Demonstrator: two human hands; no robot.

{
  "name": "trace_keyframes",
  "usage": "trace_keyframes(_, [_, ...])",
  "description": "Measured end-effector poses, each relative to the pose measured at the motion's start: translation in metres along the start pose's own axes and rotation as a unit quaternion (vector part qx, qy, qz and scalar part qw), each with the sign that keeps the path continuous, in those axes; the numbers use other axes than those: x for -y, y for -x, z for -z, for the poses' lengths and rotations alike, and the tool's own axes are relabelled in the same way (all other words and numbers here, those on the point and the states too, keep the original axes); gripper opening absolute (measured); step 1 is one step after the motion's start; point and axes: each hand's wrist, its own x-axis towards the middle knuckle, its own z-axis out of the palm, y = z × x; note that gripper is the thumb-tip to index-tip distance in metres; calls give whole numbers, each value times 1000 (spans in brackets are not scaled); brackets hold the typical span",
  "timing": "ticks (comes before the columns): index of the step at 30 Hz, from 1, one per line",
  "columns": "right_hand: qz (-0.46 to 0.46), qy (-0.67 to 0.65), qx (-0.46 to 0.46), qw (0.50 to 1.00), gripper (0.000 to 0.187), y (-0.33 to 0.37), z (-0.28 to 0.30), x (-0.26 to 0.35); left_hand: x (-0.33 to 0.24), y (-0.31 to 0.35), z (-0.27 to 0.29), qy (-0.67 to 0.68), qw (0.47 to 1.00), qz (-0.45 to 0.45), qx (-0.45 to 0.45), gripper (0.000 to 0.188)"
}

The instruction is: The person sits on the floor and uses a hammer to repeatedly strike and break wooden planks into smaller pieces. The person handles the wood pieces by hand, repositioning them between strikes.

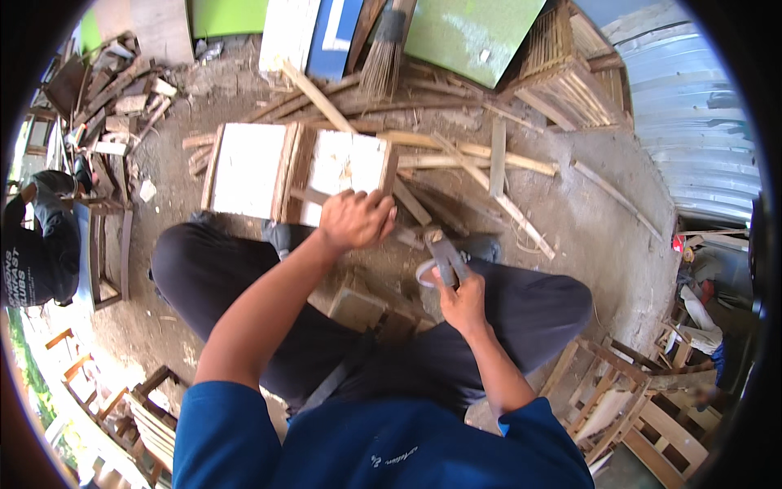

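My left hand (356,218) is closed in a fist around a narrow brown strip (308,196), whose ends stick out on both sides. It looks like wood, but its kind is not clear. Under that fist lies a wooden frame with two white panels (346,163). In front of my right knee, my right hand (463,303) grips a short dark grey piece (449,259) with a light brown worn end. Its exact kind cannot be told. The strip's right end comes close to this piece; whether they touch is unclear.
Loose wooden battens (468,155) lie across the ground beyond the frame. A scrap wood heap (122,106) is at far left, near a seated person (41,236). A broom (383,61) and boards lean at the back. Slatted wooden furniture (611,399) stands at lower right.
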Motion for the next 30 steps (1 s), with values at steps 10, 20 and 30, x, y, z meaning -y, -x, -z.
trace_keyframes(10, [-63,-14,-65,996,30,-8,1,19,-5,3,-2,-4,997,52,62,22])
trace_keyframes(20, [-8,40,-57,998,27,-7,-12,6,-8,1,-3,2,1000,13,-1,11])
trace_keyframes(30, [131,-65,-158,977,25,9,-7,14,-7,4,-6,9,999,32,12,10])
